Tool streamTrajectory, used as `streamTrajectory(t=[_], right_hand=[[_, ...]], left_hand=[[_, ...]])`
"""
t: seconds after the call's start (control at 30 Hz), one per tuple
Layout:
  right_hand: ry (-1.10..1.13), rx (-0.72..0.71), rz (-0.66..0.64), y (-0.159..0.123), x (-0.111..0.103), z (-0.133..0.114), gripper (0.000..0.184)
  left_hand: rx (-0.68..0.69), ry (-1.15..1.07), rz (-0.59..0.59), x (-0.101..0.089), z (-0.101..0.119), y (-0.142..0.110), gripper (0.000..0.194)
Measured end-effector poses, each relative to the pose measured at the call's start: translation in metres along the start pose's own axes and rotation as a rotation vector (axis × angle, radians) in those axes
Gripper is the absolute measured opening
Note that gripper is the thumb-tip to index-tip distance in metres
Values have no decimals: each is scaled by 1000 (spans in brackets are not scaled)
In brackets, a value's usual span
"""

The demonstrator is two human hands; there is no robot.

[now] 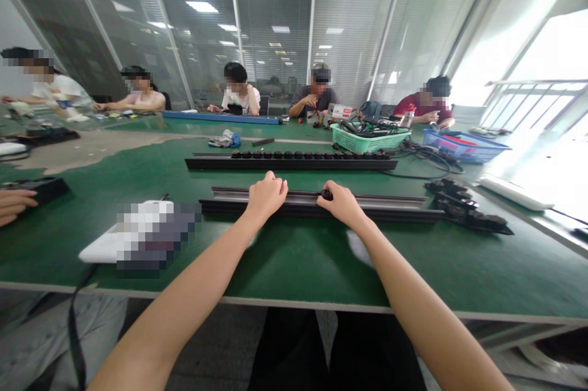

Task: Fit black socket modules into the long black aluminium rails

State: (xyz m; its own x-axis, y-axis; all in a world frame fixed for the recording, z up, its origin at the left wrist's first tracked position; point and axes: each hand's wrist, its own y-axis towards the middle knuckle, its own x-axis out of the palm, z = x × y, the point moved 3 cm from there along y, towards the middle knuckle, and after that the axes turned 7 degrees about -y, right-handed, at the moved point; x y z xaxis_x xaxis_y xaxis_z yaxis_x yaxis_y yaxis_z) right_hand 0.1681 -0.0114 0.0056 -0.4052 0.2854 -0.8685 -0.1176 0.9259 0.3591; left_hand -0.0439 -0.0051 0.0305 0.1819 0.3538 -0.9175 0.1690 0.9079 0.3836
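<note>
A long black rail (386, 213) with a silver-grey channel lies crosswise on the green table in front of me. My left hand (267, 196) rests over the rail left of its middle, fingers curled closed. Whatever those fingers hold is hidden behind the hand. Farther right, my right hand (340, 201) pinches a small round black part (326, 194) at the channel, between thumb and fingers. Beyond is a second black rail (289, 164), with a row of several similar black parts along it. A pile of black parts (468, 207) lies by the near rail's right end.
A white device and a dark, blurred-out object (156, 238) lie at left. Behind are a green basket (367, 140) of cables, a blue basket (463, 149) and a crumpled cloth (225, 138). Several people sit across the table; another person's hand (16, 204) shows at the left edge.
</note>
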Motion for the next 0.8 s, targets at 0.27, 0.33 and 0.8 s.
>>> streamTrajectory(t=[0.27, 0.33, 0.8], right_hand=[[66, -2, -26, -1, -2, 4, 14], [66, -12, -21, -2, -3, 4, 14], [48, 59, -14, -4, -8, 7, 20]], left_hand=[[-9, 0, -2, 1, 0, 0, 51], [-6, 5, 6, 1, 1, 0, 51], [-12, -5, -18, -1, 1, -1, 52]])
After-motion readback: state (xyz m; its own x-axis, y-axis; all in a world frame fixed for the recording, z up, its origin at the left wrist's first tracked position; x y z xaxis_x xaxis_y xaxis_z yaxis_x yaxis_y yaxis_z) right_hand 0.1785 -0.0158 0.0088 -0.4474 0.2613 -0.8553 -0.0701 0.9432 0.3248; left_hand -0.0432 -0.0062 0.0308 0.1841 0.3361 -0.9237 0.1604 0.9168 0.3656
